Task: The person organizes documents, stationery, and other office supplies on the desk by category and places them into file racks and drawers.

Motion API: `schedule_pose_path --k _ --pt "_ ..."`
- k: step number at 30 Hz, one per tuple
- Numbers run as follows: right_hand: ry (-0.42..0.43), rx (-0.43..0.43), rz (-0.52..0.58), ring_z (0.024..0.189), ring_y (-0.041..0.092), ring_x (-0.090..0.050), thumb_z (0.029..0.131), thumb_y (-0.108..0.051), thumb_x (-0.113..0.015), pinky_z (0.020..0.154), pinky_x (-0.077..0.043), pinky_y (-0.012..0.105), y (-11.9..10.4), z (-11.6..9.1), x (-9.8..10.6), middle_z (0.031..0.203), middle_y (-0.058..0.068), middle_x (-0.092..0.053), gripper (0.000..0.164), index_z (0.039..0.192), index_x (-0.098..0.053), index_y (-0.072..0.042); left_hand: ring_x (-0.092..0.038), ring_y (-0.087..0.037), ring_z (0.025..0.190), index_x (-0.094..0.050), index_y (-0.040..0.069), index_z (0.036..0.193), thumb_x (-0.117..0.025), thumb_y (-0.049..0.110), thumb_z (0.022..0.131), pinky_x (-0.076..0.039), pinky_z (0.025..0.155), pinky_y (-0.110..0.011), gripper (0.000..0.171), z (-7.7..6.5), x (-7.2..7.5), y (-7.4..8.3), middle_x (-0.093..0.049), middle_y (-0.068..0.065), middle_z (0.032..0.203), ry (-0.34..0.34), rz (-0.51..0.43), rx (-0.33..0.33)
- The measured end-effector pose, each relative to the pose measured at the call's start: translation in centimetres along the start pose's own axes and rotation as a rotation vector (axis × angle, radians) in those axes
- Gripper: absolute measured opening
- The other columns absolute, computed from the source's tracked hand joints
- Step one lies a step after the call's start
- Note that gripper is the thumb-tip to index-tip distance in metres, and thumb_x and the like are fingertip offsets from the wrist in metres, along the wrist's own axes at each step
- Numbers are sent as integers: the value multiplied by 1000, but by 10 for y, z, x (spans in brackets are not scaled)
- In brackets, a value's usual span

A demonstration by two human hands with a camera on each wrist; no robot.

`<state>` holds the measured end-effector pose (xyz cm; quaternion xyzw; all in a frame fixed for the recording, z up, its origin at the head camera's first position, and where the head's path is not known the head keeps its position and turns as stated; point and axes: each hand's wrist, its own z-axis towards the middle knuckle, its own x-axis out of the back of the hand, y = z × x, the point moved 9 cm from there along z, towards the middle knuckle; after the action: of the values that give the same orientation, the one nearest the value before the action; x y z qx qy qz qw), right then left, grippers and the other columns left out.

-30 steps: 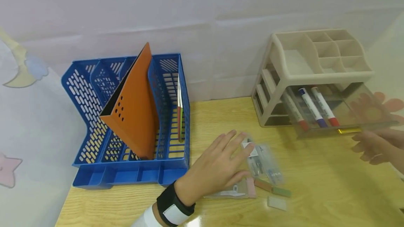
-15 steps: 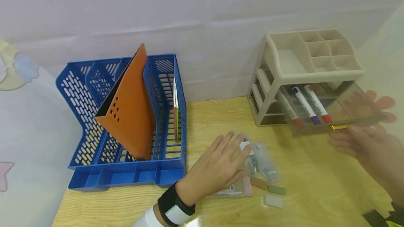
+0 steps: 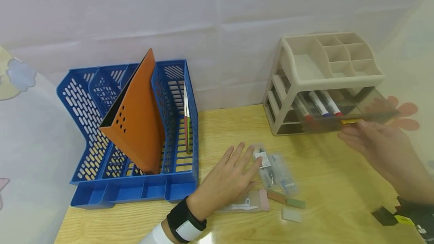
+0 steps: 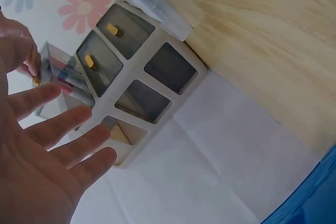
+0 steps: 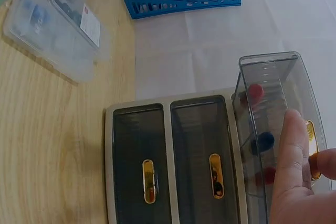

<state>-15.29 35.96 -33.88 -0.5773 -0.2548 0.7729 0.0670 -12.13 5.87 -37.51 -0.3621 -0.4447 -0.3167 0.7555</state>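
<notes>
So the clear drawer (image 3: 323, 124), far right, sits deeper in its beige organizer (image 3: 339, 83) than a second ago – closing, we reckon. Right hand (image 3: 383, 153): fingers pinching the gold handle (image 3: 350, 121). Left hand (image 3: 228, 182): fingers spread – we see nothing gripped.

three drawers (image 5: 283, 85), three markers (image 3: 318, 102), one orange folder (image 3: 140, 119)

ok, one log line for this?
right hand: holding gold handle | top drawer: partly out, three markers inside | left hand: over table, holding nothing
</notes>
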Motion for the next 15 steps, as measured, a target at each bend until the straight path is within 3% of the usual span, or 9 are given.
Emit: schedule_pose_path --k 4,6,7,13,15 --pt "60 -24 -6 125 48 -62 112 1 -21 109 -50 48 -1 9 6 128 39 -62 43 125 -57 22 -49 -38 143 -50 17 152 -54 49 103 -45 116 -50 59 -2 -4 -1 -48 -17 157 -16 -13 2" --pt "151 -25 -108 117 44 -69 111 0 -25 101 -56 46 -4 15 14 122 34 -68 41 121 -61 18 -50 -38 142 -51 16 151 -57 49 102 -46 115 -50 60 -3 -3 -2 -48 -17 157 -16 -33 6" --pt "154 -23 -104 116 44 -69 111 1 -26 101 -56 46 -5 19 15 121 34 -68 41 120 -62 19 -50 -37 142 -51 17 151 -58 49 101 -46 116 -50 60 -3 -3 -2 -48 -17 157 -18 -42 8" --pt "189 2 -339 111 34 -73 111 0 -30 96 -59 37 -12 41 22 116 26 -73 36 117 -64 11 -48 -37 144 -48 17 154 -58 49 102 -44 117 -49 63 -6 -2 -5 -46 -17 159 -50 -100 24" --pt "223 -10 -371 110 31 -74 111 -2 -32 95 -60 35 -13 47 26 115 24 -74 33 117 -63 9 -47 -37 145 -46 17 155 -56 50 103 -43 117 -49 63 -8 -2 -6 -45 -17 160 -59 -106 26"
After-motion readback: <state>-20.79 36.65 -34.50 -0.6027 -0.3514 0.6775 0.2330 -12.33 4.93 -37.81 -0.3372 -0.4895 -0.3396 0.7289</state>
